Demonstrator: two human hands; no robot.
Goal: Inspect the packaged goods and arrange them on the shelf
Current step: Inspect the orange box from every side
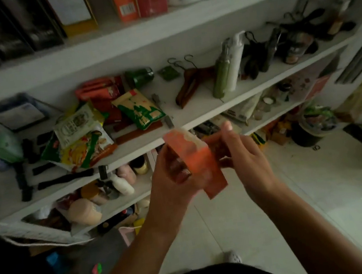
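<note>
**A:** Where is the orange packet [200, 164] at this moment?

**B:** It is in the air, just in front of the middle shelf board [205, 102] and a little below its front edge. It does not touch the board. Both hands have it.

**A:** How do they hold it?

**B:** The left hand [169, 178] has its fingers curled round the left side of the packet. The right hand [243, 153] grasps the right edge, with the thumb pointing up. The picture is blurred there, so I cannot tell if it is one folded packet or two pieces together.

**A:** How will it handle, do you think?

**B:** I judge it is light, because the hands hold it loosely and high. The wrapper looks thin and smooth, so it may slip and it bends easily. It is better to take it by the two short sides, with no squeezing in the middle, in case the content is fragile.

**A:** And where can it go?

**B:** On the board, to the left, lie a green and yellow bag [141, 108] and other snack bags [81, 140] in a loose pile. Further right on the board are wooden hangers [187, 84]. I think the bare strip between the bag and the hangers suits it, laid flat.
</note>
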